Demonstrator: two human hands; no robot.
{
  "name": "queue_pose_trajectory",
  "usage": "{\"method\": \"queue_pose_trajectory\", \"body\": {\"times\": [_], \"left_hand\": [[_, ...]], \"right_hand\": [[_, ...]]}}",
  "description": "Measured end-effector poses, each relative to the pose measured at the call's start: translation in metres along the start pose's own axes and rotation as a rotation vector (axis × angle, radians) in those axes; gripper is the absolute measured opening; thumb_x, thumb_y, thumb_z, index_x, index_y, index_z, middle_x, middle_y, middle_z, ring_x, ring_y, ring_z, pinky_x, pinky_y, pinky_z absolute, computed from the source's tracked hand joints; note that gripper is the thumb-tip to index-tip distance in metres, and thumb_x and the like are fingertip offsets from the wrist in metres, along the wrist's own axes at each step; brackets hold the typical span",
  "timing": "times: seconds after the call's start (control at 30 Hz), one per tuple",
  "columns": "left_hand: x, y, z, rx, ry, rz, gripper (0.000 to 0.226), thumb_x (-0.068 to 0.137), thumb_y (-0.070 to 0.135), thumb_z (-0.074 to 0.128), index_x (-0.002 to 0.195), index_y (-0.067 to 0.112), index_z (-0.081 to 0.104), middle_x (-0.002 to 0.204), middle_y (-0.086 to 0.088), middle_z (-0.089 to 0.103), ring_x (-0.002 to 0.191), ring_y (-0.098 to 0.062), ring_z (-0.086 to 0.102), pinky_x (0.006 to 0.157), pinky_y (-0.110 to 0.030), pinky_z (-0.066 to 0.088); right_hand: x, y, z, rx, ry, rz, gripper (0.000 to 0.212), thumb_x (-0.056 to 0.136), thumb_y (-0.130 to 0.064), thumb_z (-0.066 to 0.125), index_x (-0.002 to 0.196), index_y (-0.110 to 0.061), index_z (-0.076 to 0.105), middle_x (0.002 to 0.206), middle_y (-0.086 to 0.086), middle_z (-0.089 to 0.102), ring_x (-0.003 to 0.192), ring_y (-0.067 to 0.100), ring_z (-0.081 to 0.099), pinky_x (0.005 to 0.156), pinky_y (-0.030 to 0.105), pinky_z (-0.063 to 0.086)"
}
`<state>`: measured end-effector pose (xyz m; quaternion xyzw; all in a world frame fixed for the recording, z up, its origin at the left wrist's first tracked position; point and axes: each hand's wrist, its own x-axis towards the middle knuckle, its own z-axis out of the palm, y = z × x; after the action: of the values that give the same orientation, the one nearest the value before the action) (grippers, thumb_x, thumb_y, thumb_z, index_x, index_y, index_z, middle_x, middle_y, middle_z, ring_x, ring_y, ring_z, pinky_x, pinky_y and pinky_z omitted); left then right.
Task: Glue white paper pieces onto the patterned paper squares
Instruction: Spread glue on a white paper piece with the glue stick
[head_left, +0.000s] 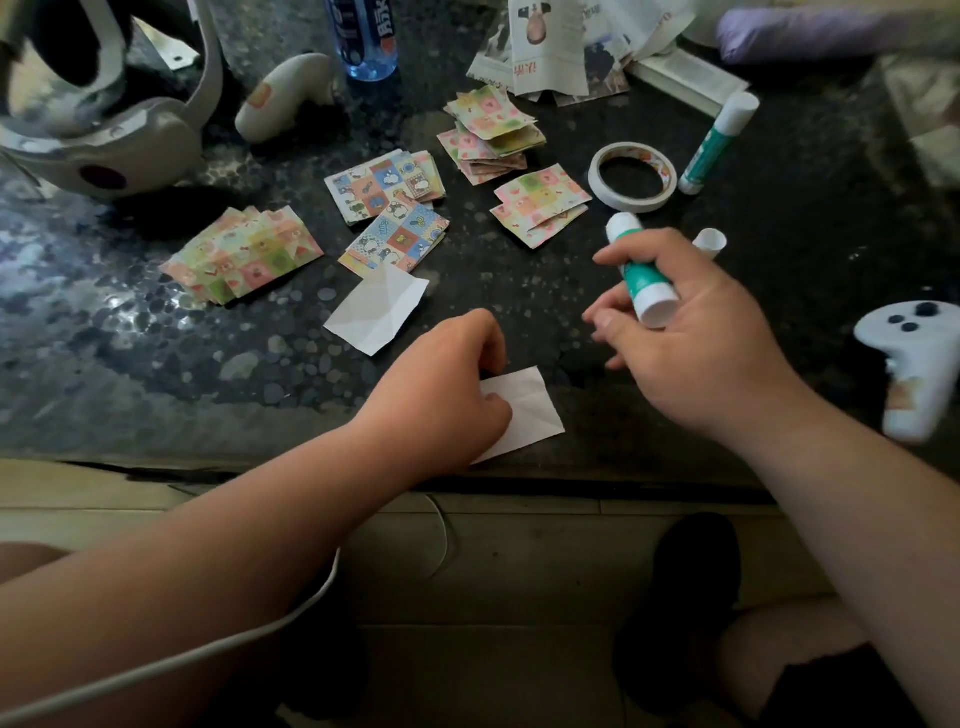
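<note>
1. State of left hand (447, 379): fingers curled and close together, tips bent down onto the near white paper piece (530, 410), gripping its left part against the table (156, 364). Right part of that sheet exposed, flat and creased, just beside the fingertips on the side toward the other hand. Thumb placement under the palm not discernible.

2. State of right hand (691, 338): raised above the table, clamped on the glue stick (641, 265) between thumb and curled fingers. Stick tilted, white base on the palm side, other white end projecting past the index finger, away from the person. Apart from the left-hand fingers and from the gripped sheet.

3. Location of second white paper piece (376, 312): flat on the table, beyond the left-hand fingers and slightly to their left, untouched.

4. Location of patterned paper squares (400, 236): several groups, all beyond both sets of fingers, none touched. Blue cartoon piles just past the second white paper piece; pink-green fan (244, 254) well left of the left-hand fingers; loose stack (491, 130) and overlapping pair (540, 202) ahead of the gap between the hands.

5. Other items: white cap (709, 241) just behind the right-hand knuckles; tape roll (631, 176) and spare glue stick (719, 140) beyond the right-hand fingertips; controller (914, 364) to the right of the right wrist.
</note>
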<state>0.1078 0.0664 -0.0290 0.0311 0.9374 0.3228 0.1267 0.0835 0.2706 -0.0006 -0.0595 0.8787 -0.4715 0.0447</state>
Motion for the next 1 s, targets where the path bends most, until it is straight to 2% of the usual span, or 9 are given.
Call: {"method": "queue_pose_trajectory", "body": {"times": [0.1, 0.2, 0.27, 0.4, 0.47, 0.6, 0.77, 0.93, 1.0], "left_hand": [[0.003, 0.002, -0.002, -0.1, -0.022, -0.066, 0.029, 0.078, 0.013, 0.066, 0.098, 0.03, 0.053, 0.093, 0.014, 0.064, 0.084, -0.002, 0.057, 0.066, -0.019, 0.044], [0.004, 0.005, -0.004, -0.306, 0.046, -0.152, 0.038, 0.079, 0.013, 0.069, 0.109, 0.032, 0.055, 0.098, 0.013, 0.064, 0.084, -0.002, 0.06, 0.066, -0.02, 0.045], [0.005, 0.007, -0.005, -0.507, 0.121, -0.235, 0.042, 0.08, 0.013, 0.071, 0.113, 0.034, 0.056, 0.102, 0.011, 0.064, 0.088, -0.008, 0.064, 0.065, -0.025, 0.047], [0.004, 0.01, -0.012, -0.913, 0.23, -0.368, 0.049, 0.068, 0.013, 0.072, 0.111, 0.033, 0.059, 0.108, 0.0, 0.068, 0.094, -0.022, 0.069, 0.066, -0.038, 0.052], [0.003, 0.012, -0.014, -1.016, 0.234, -0.37, 0.05, 0.071, 0.004, 0.073, 0.111, 0.03, 0.059, 0.109, -0.005, 0.068, 0.092, -0.024, 0.07, 0.068, -0.04, 0.056], [-0.001, 0.012, -0.011, -0.985, 0.142, -0.322, 0.059, 0.058, 0.009, 0.067, 0.113, 0.03, 0.058, 0.107, -0.009, 0.069, 0.095, -0.029, 0.072, 0.082, -0.049, 0.06], [-0.006, 0.008, -0.009, -0.752, -0.108, -0.23, 0.069, 0.06, 0.012, 0.068, 0.123, 0.037, 0.056, 0.095, -0.003, 0.073, 0.088, -0.029, 0.073, 0.085, -0.059, 0.058], [-0.01, 0.01, -0.011, -0.597, -0.137, -0.225, 0.053, 0.083, 0.013, 0.076, 0.124, 0.037, 0.054, 0.096, 0.004, 0.075, 0.084, -0.013, 0.074, 0.076, -0.044, 0.064], [-0.009, 0.009, -0.01, -0.635, -0.064, -0.27, 0.045, 0.084, 0.012, 0.075, 0.116, 0.037, 0.056, 0.094, 0.003, 0.076, 0.085, -0.014, 0.074, 0.079, -0.046, 0.063]], "right_hand": [[0.0, -0.001, 0.001, -0.058, -0.031, 0.025, 0.043, 0.088, -0.014, 0.077, 0.112, -0.04, 0.053, 0.097, -0.006, 0.067, 0.087, 0.006, 0.068, 0.081, 0.026, 0.06], [0.0, -0.004, 0.003, -0.057, -0.082, 0.065, 0.049, 0.084, -0.016, 0.082, 0.112, -0.04, 0.05, 0.098, -0.007, 0.066, 0.084, 0.001, 0.068, 0.075, 0.019, 0.054], [0.0, -0.005, 0.005, -0.039, -0.115, 0.135, 0.052, 0.083, -0.021, 0.084, 0.114, -0.041, 0.048, 0.098, -0.007, 0.067, 0.083, 0.0, 0.069, 0.074, 0.017, 0.052], [-0.006, -0.009, 0.016, 0.117, -0.115, 0.202, 0.057, 0.077, -0.025, 0.088, 0.114, -0.039, 0.047, 0.102, -0.003, 0.069, 0.081, 0.012, 0.076, 0.085, 0.038, 0.062], [-0.008, -0.012, 0.023, 0.186, -0.061, 0.18, 0.057, 0.077, -0.02, 0.088, 0.114, -0.034, 0.048, 0.102, -0.004, 0.068, 0.081, 0.017, 0.076, 0.084, 0.039, 0.063], [-0.002, -0.016, 0.028, 0.211, -0.001, 0.096, 0.059, 0.079, -0.007, 0.085, 0.11, -0.038, 0.046, 0.106, -0.003, 0.065, 0.082, 0.015, 0.074, 0.079, 0.039, 0.064], [0.006, -0.017, 0.029, 0.15, -0.042, 0.042, 0.062, 0.079, 0.002, 0.08, 0.11, -0.039, 0.046, 0.106, -0.001, 0.063, 0.079, 0.018, 0.073, 0.08, 0.04, 0.064], [0.002, -0.021, 0.033, 0.081, -0.174, 0.001, 0.063, 0.079, -0.003, 0.083, 0.115, -0.039, 0.045, 0.109, -0.005, 0.06, 0.082, 0.014, 0.073, 0.079, 0.035, 0.064], [0.001, -0.02, 0.033, 0.086, -0.144, 0.009, 0.064, 0.077, -0.005, 0.084, 0.116, -0.037, 0.045, 0.109, -0.005, 0.061, 0.082, 0.013, 0.072, 0.08, 0.032, 0.063]]}}
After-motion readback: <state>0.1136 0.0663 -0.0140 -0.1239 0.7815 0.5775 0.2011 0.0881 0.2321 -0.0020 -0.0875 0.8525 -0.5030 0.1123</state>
